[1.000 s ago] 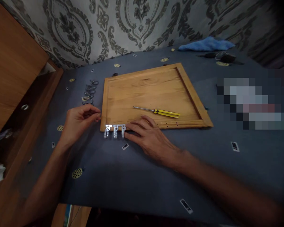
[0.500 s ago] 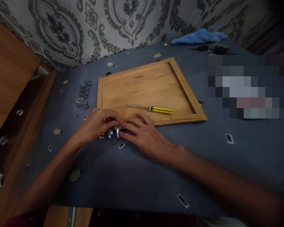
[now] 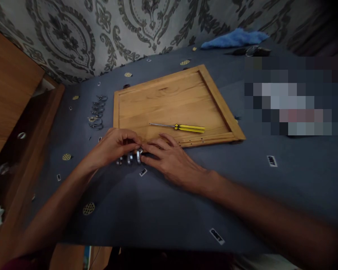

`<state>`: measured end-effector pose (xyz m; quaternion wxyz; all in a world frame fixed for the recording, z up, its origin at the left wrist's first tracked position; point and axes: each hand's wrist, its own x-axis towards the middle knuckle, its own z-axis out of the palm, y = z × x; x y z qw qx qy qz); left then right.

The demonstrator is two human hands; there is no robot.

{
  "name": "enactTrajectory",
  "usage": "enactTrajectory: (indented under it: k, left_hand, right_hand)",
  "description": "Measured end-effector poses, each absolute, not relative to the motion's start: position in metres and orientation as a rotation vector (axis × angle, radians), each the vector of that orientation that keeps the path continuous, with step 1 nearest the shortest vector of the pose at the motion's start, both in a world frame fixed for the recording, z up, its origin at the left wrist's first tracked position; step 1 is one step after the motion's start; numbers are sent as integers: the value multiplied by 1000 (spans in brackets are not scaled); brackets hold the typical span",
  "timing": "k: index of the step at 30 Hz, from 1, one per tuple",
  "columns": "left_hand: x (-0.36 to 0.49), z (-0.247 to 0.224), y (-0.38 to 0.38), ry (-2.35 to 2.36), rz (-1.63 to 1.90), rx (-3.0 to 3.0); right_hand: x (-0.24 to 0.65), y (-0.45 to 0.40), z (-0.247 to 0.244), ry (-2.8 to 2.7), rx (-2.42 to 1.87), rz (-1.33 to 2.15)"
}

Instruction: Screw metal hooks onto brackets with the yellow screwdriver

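The metal hook strip (image 3: 139, 156) lies at the left part of the wooden board's (image 3: 163, 101) near edge, its long axis running along that edge, its hooks jutting toward us. Our left hand (image 3: 109, 148) reaches over it from the left, fingertips bunched together near its right end; we cannot tell whether they pinch anything. Our right hand (image 3: 176, 165) comes from the other side, fingers spread, thumb and index tips apart at that same end. Both hands crowd it, covering much of the strip; the side toward us is more open. Just beyond our right hand, the nearer one, a screwdriver (image 3: 188, 128) lies on the board, tip leftward.
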<state>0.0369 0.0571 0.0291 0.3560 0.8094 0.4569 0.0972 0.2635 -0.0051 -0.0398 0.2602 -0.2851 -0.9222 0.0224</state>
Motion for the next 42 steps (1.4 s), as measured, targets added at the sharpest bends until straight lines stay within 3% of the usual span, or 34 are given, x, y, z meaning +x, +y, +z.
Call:
enactTrajectory:
  k: [42]
  left_hand:
    - [40, 32, 59, 1122, 190, 2067]
  right_hand:
    - [264, -4, -38, -2532, -780, 74]
